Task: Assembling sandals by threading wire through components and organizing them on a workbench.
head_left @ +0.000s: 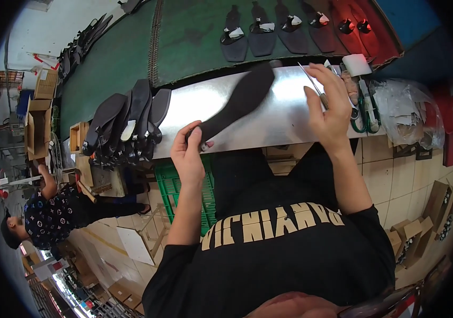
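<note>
In my left hand (pixel 188 146) is a dark, sole-shaped sandal piece (pixel 242 95), pinched at its narrow end between thumb and fingers. Its wide end points up and to the right above the metal bench and is blurred. My right hand (pixel 330 106) is raised over the bench's right part, thumb and forefinger apart. A thin pointed awl (pixel 311 78) shows between them, its handle running into the palm; the other fingers are mostly hidden. Near my left hand, a pile of dark sandals (pixel 128 124) lies on the bench's left end.
Beyond the shiny bench (pixel 290 127) runs a green conveyor belt (pixel 194 42) carrying a row of sandals (pixel 262 40). Green-handled scissors (pixel 365 114), a white roll (pixel 357 64) and a clear plastic bag (pixel 409 114) lie right. A green crate (pixel 170 183) is below; another person (pixel 51 212) stands left.
</note>
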### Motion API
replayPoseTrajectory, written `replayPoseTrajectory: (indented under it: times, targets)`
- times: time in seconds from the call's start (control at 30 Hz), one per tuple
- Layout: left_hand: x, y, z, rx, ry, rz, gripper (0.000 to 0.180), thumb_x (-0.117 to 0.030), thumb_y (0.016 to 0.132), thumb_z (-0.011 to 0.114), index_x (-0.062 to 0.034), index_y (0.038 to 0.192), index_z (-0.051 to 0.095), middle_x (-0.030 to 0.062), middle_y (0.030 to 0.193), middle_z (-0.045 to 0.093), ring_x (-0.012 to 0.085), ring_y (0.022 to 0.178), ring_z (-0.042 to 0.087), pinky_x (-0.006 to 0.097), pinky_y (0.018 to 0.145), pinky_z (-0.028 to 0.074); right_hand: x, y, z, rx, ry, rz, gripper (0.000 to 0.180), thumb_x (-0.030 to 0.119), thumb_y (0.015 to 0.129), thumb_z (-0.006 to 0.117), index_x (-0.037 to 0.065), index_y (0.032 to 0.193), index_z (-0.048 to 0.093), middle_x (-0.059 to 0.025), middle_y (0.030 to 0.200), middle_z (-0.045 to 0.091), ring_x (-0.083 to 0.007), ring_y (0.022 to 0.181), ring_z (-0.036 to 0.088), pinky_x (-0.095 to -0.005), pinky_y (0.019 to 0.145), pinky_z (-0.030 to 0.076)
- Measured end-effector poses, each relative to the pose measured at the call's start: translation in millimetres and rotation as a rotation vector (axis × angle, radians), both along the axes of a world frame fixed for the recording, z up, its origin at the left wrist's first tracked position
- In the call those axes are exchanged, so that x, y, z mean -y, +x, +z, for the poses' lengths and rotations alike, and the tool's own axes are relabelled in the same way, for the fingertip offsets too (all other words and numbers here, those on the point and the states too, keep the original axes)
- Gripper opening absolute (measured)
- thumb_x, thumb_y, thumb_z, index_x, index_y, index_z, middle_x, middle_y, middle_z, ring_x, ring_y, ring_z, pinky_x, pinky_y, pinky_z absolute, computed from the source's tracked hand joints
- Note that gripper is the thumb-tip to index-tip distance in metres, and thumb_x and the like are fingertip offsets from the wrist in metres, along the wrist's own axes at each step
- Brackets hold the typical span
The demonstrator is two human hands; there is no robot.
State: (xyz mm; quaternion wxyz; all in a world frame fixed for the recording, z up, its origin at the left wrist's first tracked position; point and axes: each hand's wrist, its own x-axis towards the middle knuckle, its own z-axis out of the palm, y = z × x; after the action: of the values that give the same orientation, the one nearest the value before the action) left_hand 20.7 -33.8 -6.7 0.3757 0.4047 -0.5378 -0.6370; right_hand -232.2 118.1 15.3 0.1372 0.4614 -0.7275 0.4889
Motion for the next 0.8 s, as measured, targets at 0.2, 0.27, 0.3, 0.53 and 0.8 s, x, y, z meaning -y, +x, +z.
replayPoseTrajectory:
  times: [0.2,0.27,0.3,0.53,0.8]
  targets:
    - [-12.2,14.3,-37.3,-0.109,0.604,-0.113,0.042,-0.015,0.099,0.047,0.0024,0.136,0.049,0.0176,0.128,0.059,0.0284,0.110,0.064,0.038,0.080,0.059,-22.0,-8.1,-78.6,-0.127,0.453,-0.266,0.035,0.003,0.084,0.064,0.001,0.119,0.062,-0.0133,0.108,0.060,-0.0333,0.100,0.054,-0.0388,0.087,0.044]
    - [-14.4,9.5,-41.8,-0.168,0.727,-0.110,0.044,-0.020,0.099,0.049,0.0010,0.138,0.045,0.0171,0.126,0.060,0.0281,0.111,0.064,0.033,0.080,0.057,-25.2,-4.0,-85.0,-0.067,0.397,-0.206,0.031,0.002,0.085,0.062,0.001,0.116,0.063,-0.0123,0.099,0.060,-0.0317,0.095,0.055,-0.0383,0.083,0.045]
    - [-14.3,5.2,-42.6,-0.201,0.798,-0.107,0.042,-0.022,0.099,0.049,-0.0009,0.135,0.047,0.0162,0.125,0.061,0.0271,0.110,0.065,0.031,0.076,0.057,-25.0,0.7,-81.0,-0.064,0.394,-0.197,0.031,0.002,0.085,0.062,0.001,0.116,0.063,-0.0123,0.099,0.060,-0.0317,0.095,0.055,-0.0383,0.083,0.045]
    - [-26.9,-17.5,-36.6,-0.364,1.120,-0.039,0.032,-0.027,0.091,0.065,-0.0076,0.116,0.059,0.0085,0.108,0.068,0.0207,0.099,0.068,0.023,0.061,0.052,-27.3,91.3,-27.7,1.074,0.386,0.630,0.045,0.002,0.093,0.054,0.008,0.137,0.048,-0.0041,0.070,0.061,-0.0101,0.066,0.058,-0.0244,0.064,0.045]
    - [-42.0,-28.2,-27.2,-0.479,1.242,-0.038,0.017,-0.027,0.088,0.068,-0.0126,0.092,0.063,0.0011,0.084,0.066,0.0137,0.073,0.062,0.023,0.044,0.035,-19.2,115.0,-58.5,0.869,0.248,0.604,0.051,0.001,0.093,0.055,0.005,0.143,0.047,-0.0049,0.072,0.062,-0.0109,0.063,0.057,-0.0266,0.064,0.047]
